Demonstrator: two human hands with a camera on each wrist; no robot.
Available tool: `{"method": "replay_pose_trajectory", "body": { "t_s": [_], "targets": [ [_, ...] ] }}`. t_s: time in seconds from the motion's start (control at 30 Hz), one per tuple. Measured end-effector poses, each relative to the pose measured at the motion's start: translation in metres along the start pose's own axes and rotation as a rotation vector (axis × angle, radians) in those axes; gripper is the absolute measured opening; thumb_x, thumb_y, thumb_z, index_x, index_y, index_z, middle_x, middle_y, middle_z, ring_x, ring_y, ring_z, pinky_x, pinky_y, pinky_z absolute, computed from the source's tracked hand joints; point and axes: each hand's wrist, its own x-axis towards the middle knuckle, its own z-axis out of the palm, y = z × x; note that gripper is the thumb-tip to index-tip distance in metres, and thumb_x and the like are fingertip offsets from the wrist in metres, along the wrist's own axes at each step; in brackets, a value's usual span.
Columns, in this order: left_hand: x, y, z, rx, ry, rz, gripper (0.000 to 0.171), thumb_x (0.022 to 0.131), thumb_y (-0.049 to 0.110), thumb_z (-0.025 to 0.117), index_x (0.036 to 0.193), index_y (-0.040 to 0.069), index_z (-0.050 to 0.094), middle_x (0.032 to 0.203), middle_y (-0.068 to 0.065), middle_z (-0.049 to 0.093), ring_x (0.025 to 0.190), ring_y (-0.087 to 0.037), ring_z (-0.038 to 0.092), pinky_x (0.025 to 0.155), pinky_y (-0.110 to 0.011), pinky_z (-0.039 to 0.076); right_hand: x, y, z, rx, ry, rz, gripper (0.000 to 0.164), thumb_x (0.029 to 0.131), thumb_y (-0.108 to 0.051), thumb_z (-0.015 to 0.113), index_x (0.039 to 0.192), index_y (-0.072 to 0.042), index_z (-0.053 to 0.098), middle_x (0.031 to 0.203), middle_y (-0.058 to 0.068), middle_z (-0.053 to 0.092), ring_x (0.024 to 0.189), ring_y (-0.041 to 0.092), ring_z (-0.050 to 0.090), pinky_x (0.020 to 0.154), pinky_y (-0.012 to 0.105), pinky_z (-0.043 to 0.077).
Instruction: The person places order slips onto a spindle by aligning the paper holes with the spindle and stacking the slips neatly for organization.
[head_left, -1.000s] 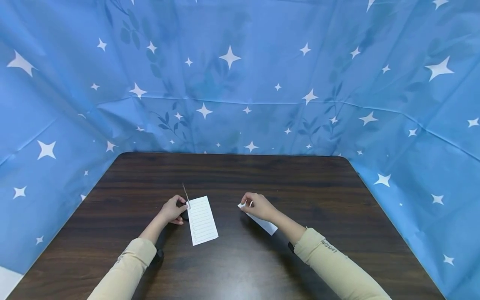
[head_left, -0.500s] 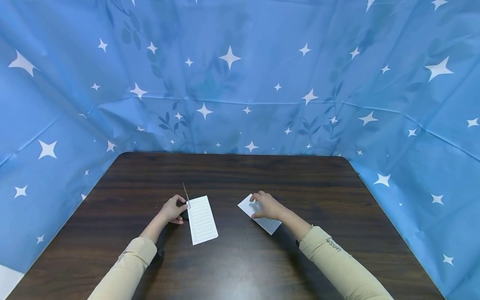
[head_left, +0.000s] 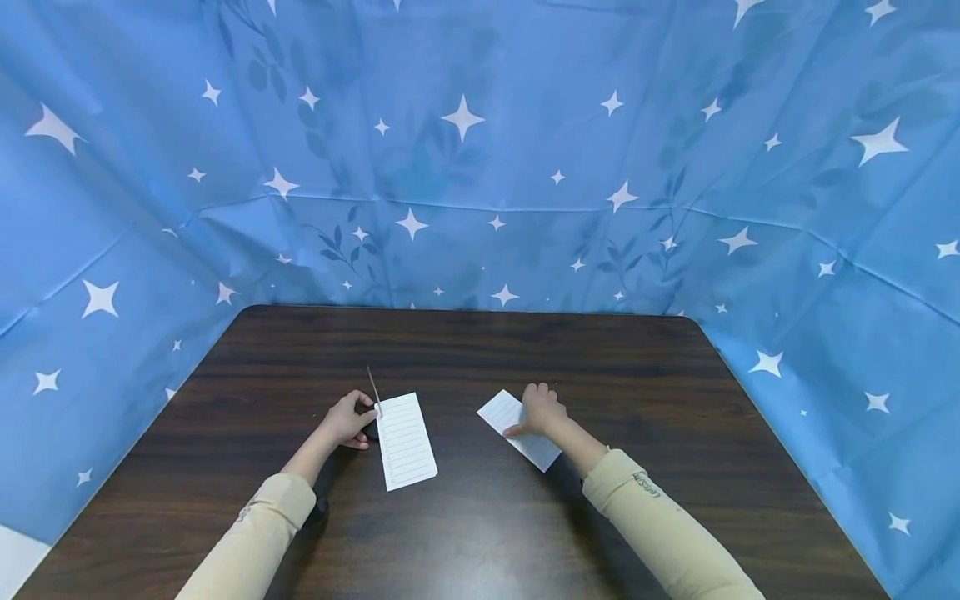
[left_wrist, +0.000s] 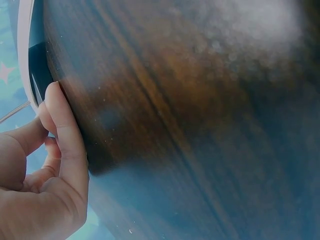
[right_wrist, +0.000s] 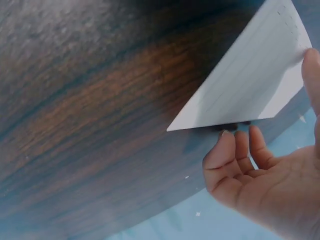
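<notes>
My left hand [head_left: 347, 419] pinches the left edge of a white lined notepad [head_left: 407, 442] between thumb and fingers. A thin stick-like strip [head_left: 372, 387] juts up from the pad's top left corner, its kind unclear. Something black [head_left: 371, 430] shows beneath that hand. My right hand [head_left: 542, 408] spans a loose lined sheet of paper [head_left: 501, 409], its thumb at the near left edge and its fingers past the far right edge. In the right wrist view the thumb touches one edge of the sheet [right_wrist: 245, 80], and the bent fingers lie just off another edge.
Both hands work over a dark wood-grain table [head_left: 465, 350] with rounded far corners. A blue curtain [head_left: 480, 167] with white stars hangs behind and around it. Light glares off the table's near middle.
My right hand first pinches the sheet's far left corner, lets it go so the sheet lies flatter, then shifts right across it. My left hand keeps its hold on the notepad.
</notes>
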Motion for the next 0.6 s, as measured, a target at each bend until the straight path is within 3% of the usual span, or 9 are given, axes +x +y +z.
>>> {"method": "replay_pose_trajectory", "body": {
  "t_s": [0.23,0.37,0.6],
  "targets": [
    [-0.002,0.001,0.000,-0.008,-0.007,-0.002,0.026,0.097,0.008,0.049,0.119,-0.002,0.040,0.072,-0.011,0.047,0.044,-0.007,0.047,0.047,-0.023,0.055,0.001,-0.007,-0.001,-0.011,-0.048,0.046,0.078,0.068,-0.040,0.083,0.117,0.009,0.048,0.113,0.024,0.050,0.106,0.039,0.049,0.093,0.060,0.043],
    [-0.002,0.001,-0.002,-0.007,-0.011,-0.007,0.027,0.097,0.008,0.049,0.119,-0.002,0.040,0.073,-0.012,0.047,0.044,-0.007,0.047,0.047,-0.023,0.056,0.002,-0.010,-0.003,-0.002,-0.086,0.075,0.077,0.069,-0.039,0.083,0.118,0.007,0.048,0.116,0.024,0.052,0.108,0.038,0.048,0.095,0.060,0.040],
    [0.003,0.001,-0.002,0.010,-0.021,-0.018,0.027,0.097,0.010,0.049,0.120,-0.002,0.040,0.072,-0.011,0.047,0.044,-0.006,0.047,0.047,-0.023,0.055,0.001,-0.014,-0.003,0.144,-0.046,0.076,0.090,0.067,-0.025,0.086,0.132,0.002,0.030,0.108,0.022,0.064,0.098,0.037,0.059,0.098,0.061,0.033]
  ]
}}
